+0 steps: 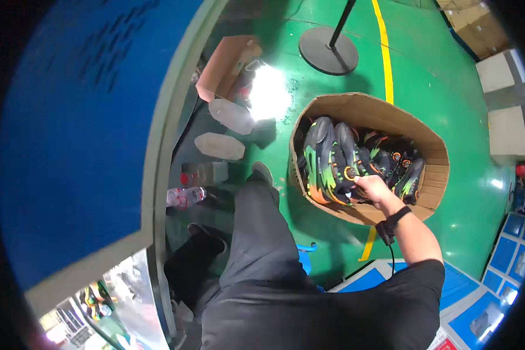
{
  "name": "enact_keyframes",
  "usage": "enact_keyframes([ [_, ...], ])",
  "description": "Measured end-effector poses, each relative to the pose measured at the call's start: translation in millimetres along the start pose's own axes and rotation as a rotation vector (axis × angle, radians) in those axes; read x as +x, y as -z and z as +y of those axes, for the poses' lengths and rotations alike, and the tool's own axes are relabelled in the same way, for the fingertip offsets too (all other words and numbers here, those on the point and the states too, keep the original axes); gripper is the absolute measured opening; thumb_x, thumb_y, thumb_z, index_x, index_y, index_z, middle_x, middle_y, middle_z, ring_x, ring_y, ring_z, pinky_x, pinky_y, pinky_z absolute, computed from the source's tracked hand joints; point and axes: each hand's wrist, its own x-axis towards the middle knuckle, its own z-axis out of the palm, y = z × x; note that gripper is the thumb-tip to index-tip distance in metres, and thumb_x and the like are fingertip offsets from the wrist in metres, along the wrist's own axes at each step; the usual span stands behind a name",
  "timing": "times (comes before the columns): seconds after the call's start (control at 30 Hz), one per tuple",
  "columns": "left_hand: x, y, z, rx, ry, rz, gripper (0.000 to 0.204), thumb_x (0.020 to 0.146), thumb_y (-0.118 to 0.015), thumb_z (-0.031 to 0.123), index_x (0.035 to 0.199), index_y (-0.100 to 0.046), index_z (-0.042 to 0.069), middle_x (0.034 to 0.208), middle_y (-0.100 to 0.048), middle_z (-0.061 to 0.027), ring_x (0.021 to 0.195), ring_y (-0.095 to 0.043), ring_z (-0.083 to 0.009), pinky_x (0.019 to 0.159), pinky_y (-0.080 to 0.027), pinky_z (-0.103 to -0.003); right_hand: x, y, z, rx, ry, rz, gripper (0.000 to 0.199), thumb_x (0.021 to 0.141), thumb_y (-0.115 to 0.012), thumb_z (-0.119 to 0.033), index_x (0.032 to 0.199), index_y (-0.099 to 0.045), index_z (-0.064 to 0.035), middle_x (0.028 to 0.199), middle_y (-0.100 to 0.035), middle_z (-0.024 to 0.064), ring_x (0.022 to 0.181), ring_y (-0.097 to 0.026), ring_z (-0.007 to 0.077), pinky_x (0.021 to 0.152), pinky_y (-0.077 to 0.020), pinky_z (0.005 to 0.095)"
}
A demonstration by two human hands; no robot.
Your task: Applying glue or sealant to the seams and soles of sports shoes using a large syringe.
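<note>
My right hand reaches down into an open cardboard box on the floor. Its fingers are closed on a black shoe near a round orange-rimmed dial; part of the grip is hidden inside the box. Just left of it lies another black shoe with green and orange markings. Several similar shoes fill the right side of the box. A black strap with a small device and a cable is around my right wrist. My left hand does not show.
A blue bench top with a pale edge rises at my left. Beside it on the floor are a pinkish carton, translucent containers and a plastic bottle. Beyond the box, a post stands on a round black base.
</note>
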Motion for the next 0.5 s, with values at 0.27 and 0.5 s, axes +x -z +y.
enact_keyframes([
  [0.27, -82.9, -22.0, 78.4, -0.184, -0.040, 0.036, 0.072, 0.077, -0.069, 0.018, 0.141, -0.039, 0.006, 0.142, -0.043, -0.0100, 0.122, -0.048, -0.0248, 0.101, -0.040, -0.038, -193.2, -17.5, -16.0, -0.392, 0.569, 0.122, 0.028, 0.092, -0.056, -0.025, 0.083, -0.060, 0.0006, 0.091, -0.057, 0.0082, 0.089, -0.051, 0.0176, 0.080, -0.0423, 0.0356],
  [0.5, -120.5, -52.7, 83.6, -0.683, -0.780, -0.550, 0.095, 0.077, -0.077, 0.040, 0.146, -0.025, 0.001, 0.150, -0.026, -0.0219, 0.139, -0.027, -0.0346, 0.112, -0.026, -0.045, -318.3, -178.0, -25.3, -0.336, 0.616, -0.411, 0.026, 0.086, -0.062, -0.017, 0.095, -0.067, 0.0062, 0.100, -0.068, 0.0120, 0.087, -0.063, 0.0176, 0.079, -0.0483, 0.0312],
])
